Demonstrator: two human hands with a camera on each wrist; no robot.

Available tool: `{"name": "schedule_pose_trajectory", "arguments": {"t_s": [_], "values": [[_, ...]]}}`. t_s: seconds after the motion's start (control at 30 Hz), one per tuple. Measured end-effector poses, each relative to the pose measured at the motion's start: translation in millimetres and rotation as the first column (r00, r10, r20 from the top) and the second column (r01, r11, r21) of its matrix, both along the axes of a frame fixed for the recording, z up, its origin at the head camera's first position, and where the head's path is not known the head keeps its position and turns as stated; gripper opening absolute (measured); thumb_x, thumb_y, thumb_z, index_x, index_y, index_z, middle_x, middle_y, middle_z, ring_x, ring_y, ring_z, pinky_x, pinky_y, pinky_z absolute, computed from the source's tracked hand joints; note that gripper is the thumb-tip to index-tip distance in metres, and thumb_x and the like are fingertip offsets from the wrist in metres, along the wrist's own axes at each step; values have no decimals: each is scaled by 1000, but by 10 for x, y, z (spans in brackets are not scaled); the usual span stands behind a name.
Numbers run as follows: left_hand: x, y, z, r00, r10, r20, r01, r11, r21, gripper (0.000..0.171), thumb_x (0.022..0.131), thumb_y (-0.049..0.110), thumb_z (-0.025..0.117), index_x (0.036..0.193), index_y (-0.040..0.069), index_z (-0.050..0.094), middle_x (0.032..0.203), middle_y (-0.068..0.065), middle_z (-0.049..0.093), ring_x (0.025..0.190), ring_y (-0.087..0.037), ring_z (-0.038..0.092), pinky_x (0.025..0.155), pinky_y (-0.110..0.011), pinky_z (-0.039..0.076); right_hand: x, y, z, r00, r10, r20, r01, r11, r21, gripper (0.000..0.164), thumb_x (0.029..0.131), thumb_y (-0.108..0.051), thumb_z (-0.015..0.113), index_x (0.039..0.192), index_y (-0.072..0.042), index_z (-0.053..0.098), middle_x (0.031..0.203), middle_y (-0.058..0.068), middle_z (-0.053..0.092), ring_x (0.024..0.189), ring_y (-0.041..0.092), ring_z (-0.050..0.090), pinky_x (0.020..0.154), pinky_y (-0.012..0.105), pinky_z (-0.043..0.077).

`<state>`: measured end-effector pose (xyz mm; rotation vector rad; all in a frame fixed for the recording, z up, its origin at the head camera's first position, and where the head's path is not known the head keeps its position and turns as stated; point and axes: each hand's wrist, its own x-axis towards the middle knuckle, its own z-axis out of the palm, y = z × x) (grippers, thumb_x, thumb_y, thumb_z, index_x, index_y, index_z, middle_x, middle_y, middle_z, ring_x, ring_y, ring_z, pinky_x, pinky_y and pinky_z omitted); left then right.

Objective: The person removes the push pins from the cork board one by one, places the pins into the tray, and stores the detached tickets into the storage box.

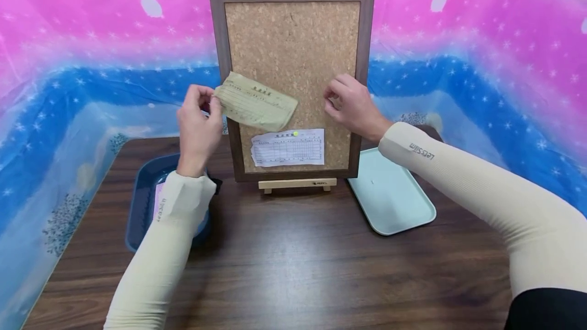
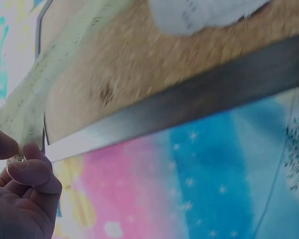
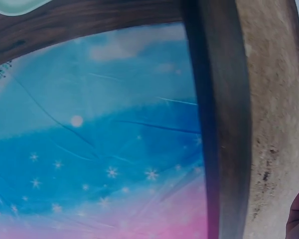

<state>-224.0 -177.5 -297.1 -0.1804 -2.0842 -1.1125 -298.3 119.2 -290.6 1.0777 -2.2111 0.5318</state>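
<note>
My left hand (image 1: 200, 124) pinches the left end of a yellowish-green printed slip (image 1: 257, 101) between thumb and fingers. The slip tilts down to the right in front of the framed cork board (image 1: 293, 39). Below it, a white printed form (image 1: 289, 149) with a table grid lies against the cork, a yellow-green pushpin (image 1: 295, 134) at its top edge. Over the board's right side, my right hand (image 1: 350, 103) has its fingers bent toward the thumb; whether something small is between them is hidden. Only a bit of that hand shows in the right wrist view.
The board leans on a small wooden stand (image 1: 298, 184) on a dark wood table (image 1: 293, 258). At left is a dark blue tray (image 1: 137, 208) with a pinkish paper inside, partly behind my left forearm. A pale mint tray (image 1: 390, 192) lies at right. Patterned cloth surrounds the table.
</note>
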Motion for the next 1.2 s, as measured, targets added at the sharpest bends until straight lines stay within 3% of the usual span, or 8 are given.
{"name": "schedule_pose_trajectory", "arguments": {"t_s": [0.2,0.37,0.5,0.67,0.93,1.2], "values": [[97,-178,114,999,9,-37,-9,1000,-10,17,89,20,42,93,5,50,79,-2,55,66,-11,44,55,-23,33,14,133,-58,999,-21,24,21,1000,22,5,75,-8,57,80,-8,56,80,0,48,76,13,44,66,26,37],[159,-312,129,998,32,-51,-33,999,-31,19,89,19,41,93,5,52,75,-3,53,63,-12,42,52,-24,31,48,220,-123,997,-33,70,31,999,24,6,76,-10,59,81,-9,56,80,-1,49,76,13,42,66,27,36],[207,-437,83,998,60,-13,-61,996,-62,20,89,18,39,95,5,54,78,-4,52,62,-13,40,52,-25,30,51,257,-178,997,-32,70,30,999,32,6,76,-10,60,80,-10,56,80,-1,49,75,13,42,65,28,36],[277,-589,10,989,120,88,-108,986,-128,23,89,19,38,99,5,54,80,-6,52,60,-15,41,49,-26,31,50,312,-229,997,-28,68,25,999,39,4,75,-9,57,79,-9,56,77,0,48,73,14,40,64,29,33],[429,-852,-56,952,190,239,-121,953,-278,26,90,23,35,101,6,52,79,-9,52,59,-19,44,44,-28,33,94,472,-357,992,-60,115,56,998,36,4,76,-9,58,81,-9,57,80,-1,47,75,14,41,65,28,34],[498,-1141,-203,877,213,430,-34,921,-388,29,91,22,33,104,5,52,84,-13,51,62,-25,44,47,-35,33,126,615,-500,988,-65,140,63,998,18,5,76,-8,58,80,-10,56,82,-1,48,79,14,44,68,28,37]]}}
